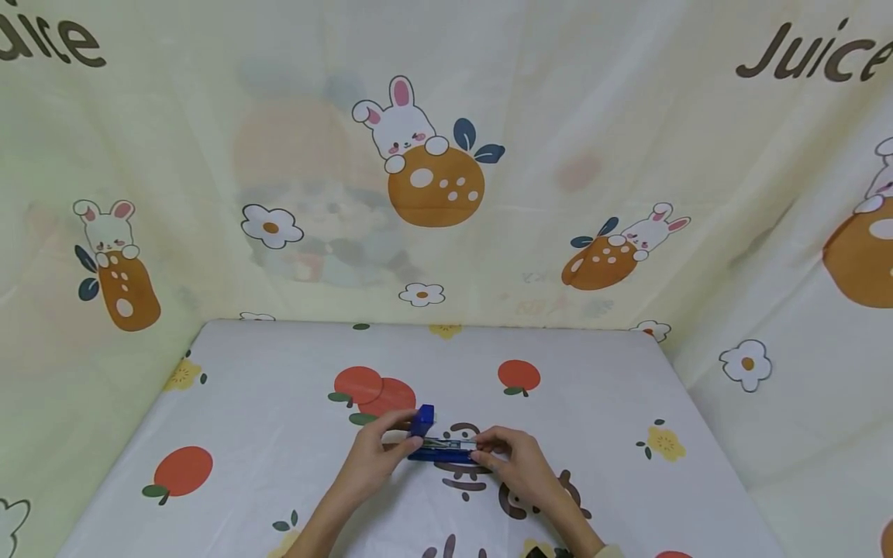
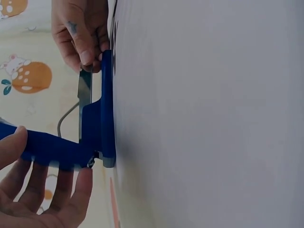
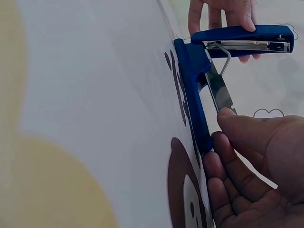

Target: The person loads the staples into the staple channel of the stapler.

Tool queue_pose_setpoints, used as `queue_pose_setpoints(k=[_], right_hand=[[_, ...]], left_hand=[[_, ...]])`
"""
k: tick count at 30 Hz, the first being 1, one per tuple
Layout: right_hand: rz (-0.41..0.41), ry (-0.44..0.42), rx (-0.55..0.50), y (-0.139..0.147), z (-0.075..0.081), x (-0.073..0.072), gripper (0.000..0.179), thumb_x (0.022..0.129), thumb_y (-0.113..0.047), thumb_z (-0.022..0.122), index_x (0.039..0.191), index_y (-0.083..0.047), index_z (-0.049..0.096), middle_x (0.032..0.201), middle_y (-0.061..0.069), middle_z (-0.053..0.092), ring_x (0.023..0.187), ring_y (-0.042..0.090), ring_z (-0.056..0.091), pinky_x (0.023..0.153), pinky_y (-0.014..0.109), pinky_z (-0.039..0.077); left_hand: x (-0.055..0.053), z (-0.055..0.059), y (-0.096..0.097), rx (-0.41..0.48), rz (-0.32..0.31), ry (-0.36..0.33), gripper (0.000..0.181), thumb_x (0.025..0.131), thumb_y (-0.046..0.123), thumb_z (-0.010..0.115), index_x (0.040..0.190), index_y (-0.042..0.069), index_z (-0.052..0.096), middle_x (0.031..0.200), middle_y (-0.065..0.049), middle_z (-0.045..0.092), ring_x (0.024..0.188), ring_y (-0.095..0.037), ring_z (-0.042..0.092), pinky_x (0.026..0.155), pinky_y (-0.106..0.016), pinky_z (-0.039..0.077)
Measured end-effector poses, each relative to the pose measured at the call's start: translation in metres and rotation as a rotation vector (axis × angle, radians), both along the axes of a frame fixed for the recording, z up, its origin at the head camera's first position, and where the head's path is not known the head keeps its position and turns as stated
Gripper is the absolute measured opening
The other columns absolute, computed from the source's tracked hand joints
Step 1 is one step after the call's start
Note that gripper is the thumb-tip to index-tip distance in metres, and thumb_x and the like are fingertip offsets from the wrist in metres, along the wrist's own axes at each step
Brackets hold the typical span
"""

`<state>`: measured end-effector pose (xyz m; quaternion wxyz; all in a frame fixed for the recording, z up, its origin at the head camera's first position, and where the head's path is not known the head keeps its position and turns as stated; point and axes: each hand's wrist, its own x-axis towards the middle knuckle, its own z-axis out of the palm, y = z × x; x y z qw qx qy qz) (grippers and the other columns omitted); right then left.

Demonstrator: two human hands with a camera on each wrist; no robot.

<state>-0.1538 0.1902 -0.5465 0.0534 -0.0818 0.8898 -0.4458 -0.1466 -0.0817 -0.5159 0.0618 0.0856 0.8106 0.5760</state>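
Note:
A blue stapler [image 1: 443,456] rests on the table with its top swung open, standing nearly upright from the base. My left hand [image 1: 371,456] grips the raised top cover [image 2: 52,150] near the hinge, thumb on one side and fingers on the other. At the opposite end, my right hand [image 1: 518,463] pinches the front of the metal staple magazine [image 3: 219,92], with other fingers against the tip of the blue base [image 3: 192,97]. A bent wire [image 2: 66,116] runs between the cover and the magazine. Whether staples lie in the magazine cannot be told.
A white cloth [image 1: 265,434] printed with fruit, flowers and brown figures covers the table. Behind it and along both sides hang pale curtains [image 1: 544,256] with rabbit and orange prints. A small dark object [image 1: 536,552] shows at the bottom edge near the right forearm.

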Motion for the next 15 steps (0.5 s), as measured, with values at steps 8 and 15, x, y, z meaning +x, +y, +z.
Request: queue_pose_setpoints(k=[8,15], right_hand=[[-0.006,-0.005,-0.001,-0.0006,0.0000,0.0004,0.016,0.093,-0.024,0.082,0.108,-0.019,0.079,0.095,-0.006,0.076,0.091,0.010,0.068,0.083,0.022,0.058],[-0.011,-0.003,0.008,-0.0009,0.0010,0.0001,0.016,0.093,-0.023,0.082,0.108,-0.019,0.079,0.096,-0.006,0.076,0.091,0.010,0.068,0.084,0.023,0.058]], left_hand=[[0.0008,-0.0001,0.0043,-0.010,0.011,-0.005,0.043,0.098,0.016,0.076,0.140,0.016,0.067,0.138,-0.011,0.070,0.129,-0.033,0.063,0.103,-0.049,0.062],[-0.0001,-0.0017,0.0069,-0.028,0.018,-0.007,0.044,0.098,0.016,0.076,0.141,0.018,0.067,0.140,-0.010,0.069,0.131,-0.033,0.063,0.102,-0.047,0.062]])
